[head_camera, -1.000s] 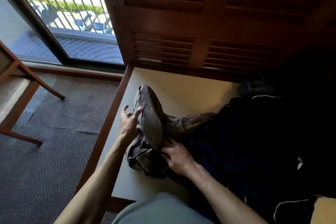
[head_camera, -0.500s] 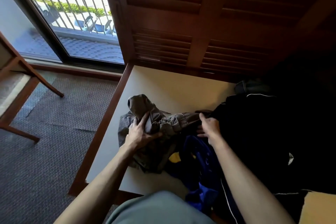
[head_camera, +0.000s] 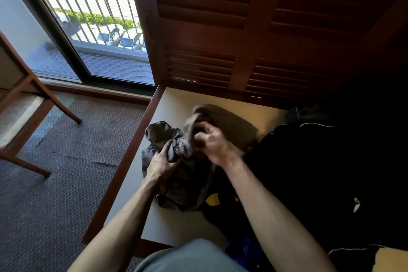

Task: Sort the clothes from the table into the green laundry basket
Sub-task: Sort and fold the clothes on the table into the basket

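Observation:
A bunched grey-brown garment lies near the left edge of the cream-topped table. My left hand grips its left fold. My right hand is closed on another part of the same garment and holds that part raised, blurred by motion. To the right a dark pile of black clothes with white piping covers much of the table. A blue garment with a yellow patch peeks from under the pile near the front edge. No green laundry basket is in sight.
A dark wooden louvred shutter stands right behind the table. Left of the table is grey carpet, a wooden chair and a glass door with railings outside. The table has a raised wooden rim on its left side.
My right hand left the edge of the black pile, moved left and took hold of the grey-brown garment, lifting part of it. My left hand stayed on the garment's left side.

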Motion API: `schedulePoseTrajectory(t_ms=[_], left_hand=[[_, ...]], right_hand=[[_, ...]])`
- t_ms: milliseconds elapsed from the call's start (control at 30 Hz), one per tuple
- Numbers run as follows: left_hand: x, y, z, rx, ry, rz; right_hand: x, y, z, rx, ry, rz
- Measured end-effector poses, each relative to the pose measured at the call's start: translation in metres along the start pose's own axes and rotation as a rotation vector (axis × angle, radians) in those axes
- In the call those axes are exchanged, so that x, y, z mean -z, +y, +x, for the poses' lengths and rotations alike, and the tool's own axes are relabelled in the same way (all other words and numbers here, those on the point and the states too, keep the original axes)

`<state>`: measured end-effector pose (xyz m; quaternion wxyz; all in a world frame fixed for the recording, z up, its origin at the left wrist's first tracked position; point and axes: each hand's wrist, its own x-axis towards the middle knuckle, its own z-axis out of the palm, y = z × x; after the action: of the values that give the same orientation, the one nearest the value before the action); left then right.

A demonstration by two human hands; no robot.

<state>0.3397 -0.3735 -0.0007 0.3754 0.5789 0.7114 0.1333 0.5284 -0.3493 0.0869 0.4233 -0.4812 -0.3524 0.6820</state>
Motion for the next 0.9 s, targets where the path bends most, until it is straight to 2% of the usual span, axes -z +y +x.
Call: schedulePoseTrajectory(t_ms=[100, 167, 233, 333, 367, 433, 500, 533, 633, 667, 733, 800, 867, 900], left_hand=[[0.008, -0.010, 0.006, 0.035, 0.017, -0.113], [0.015, -0.017, 0.005, 0.020, 0.001, -0.189], [0.023, -0.023, 0.003, 0.014, -0.102, -0.448], [0.041, -0.019, 0.000, 0.078, -0.234, -0.854], [0.047, -0.015, 0.001, 0.103, -0.205, -0.926], [0.054, -0.007, 0.004, 0.103, -0.005, -0.981], [0.048, 0.004, 0.007, 0.068, 0.211, -0.841], [0.043, 0.012, 0.006, 0.057, 0.233, -0.649], [0.012, 0.031, -0.004, 0.020, 0.028, 0.156], [0.000, 0.030, -0.009, -0.050, 0.050, 0.319], [-0.013, 0.026, -0.021, -0.249, 0.212, 0.479], [-0.020, 0.016, -0.023, -0.424, 0.322, 0.572], [-0.013, 0.011, -0.023, -0.506, 0.255, 0.636], [-0.010, 0.008, -0.021, -0.522, 0.188, 0.676]], right_hand=[[-0.008, 0.025, -0.023, 0.098, 0.039, -0.222], [0.007, 0.036, -0.041, 0.026, -0.039, -0.353], [0.022, 0.045, -0.061, -0.074, -0.191, -0.552], [0.036, 0.066, -0.078, -0.147, -0.207, -0.798], [0.037, 0.070, -0.081, -0.158, -0.174, -0.838], [0.035, 0.077, -0.085, -0.176, -0.137, -0.878], [0.029, 0.079, -0.088, -0.185, -0.141, -0.928], [0.026, 0.080, -0.088, -0.191, -0.155, -0.947], [0.029, 0.078, -0.083, -0.207, -0.205, -0.908], [0.034, 0.077, -0.082, -0.187, -0.199, -0.876], [0.051, 0.072, -0.082, -0.116, -0.111, -0.824], [0.077, 0.068, -0.088, 0.027, 0.037, -0.886], [0.104, 0.073, -0.098, 0.086, 0.071, -1.120], [0.115, 0.079, -0.104, 0.057, 0.011, -1.221]])
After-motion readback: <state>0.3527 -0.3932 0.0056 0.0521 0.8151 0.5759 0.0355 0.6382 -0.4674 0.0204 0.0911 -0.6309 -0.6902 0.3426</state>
